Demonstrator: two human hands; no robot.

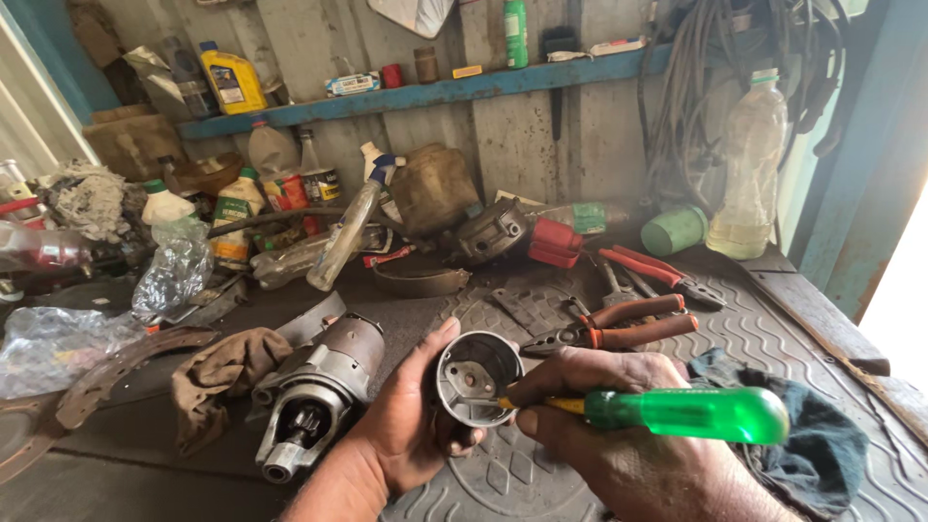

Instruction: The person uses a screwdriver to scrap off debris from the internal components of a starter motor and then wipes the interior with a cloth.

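A: Entry. Left hand [411,420] cups a small round metal housing [476,377], open mouth facing the camera, held above the ribbed rubber mat [773,338]. Fingers are wrapped around its rim; firm grasp.

B: And the right?

A: Right hand [619,435] is clenched around a green-handled screwdriver [677,414]. The shaft points into the housing's open mouth.

B: Progress?

A: Judging from the layout, the housing is already off the starter motor [314,396], which lies on its side just left of the hand, beside a brown rag [217,372]. Work inside the cup looks under way, not finished. Reassembly appears untouched.

B: Tools nearby?

A: Red-handled pliers [619,329] lie beyond the hands, unused.

B: What can't be read?

A: The screwdriver tip is hidden inside the housing, so I cannot tell what it touches. The interior is dim, its parts indistinct. Both forearms are cut off by the bottom edge. The clutter at the back blurs together.
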